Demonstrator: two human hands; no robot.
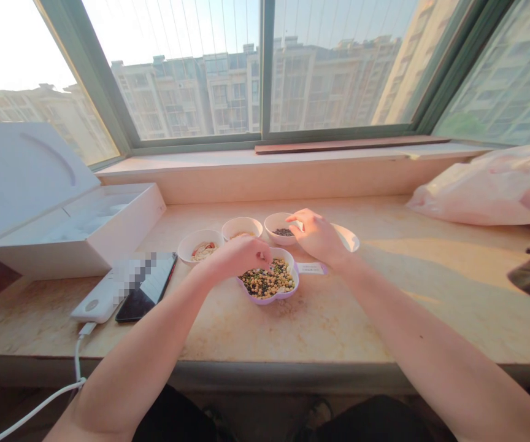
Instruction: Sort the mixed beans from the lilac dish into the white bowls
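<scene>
A white, purple-edged, scalloped bowl point(298, 279) holds mixed beans point(265, 283), yellow, green and black. Over its back left part is my left hand point(249, 253), fingers curled and pinched together; what they hold, if anything, is hidden. My right hand point(318, 236) hovers at a small white bowl of dark beans point(284, 232), thumb and forefinger apart above its right side. To the left stand a bowl with pale and reddish pieces point(203, 250) and a bowl with yellowish contents point(241, 231). Another white bowl point(348, 238) is partly hidden behind my right hand.
An open white box point(122, 230) stands at the left, with a white power bank point(103, 294) and a black phone point(143, 294) before it. A white cable point(78, 356) hangs over the counter's edge. A plastic bag point(490, 187) lies at the right, below the windows.
</scene>
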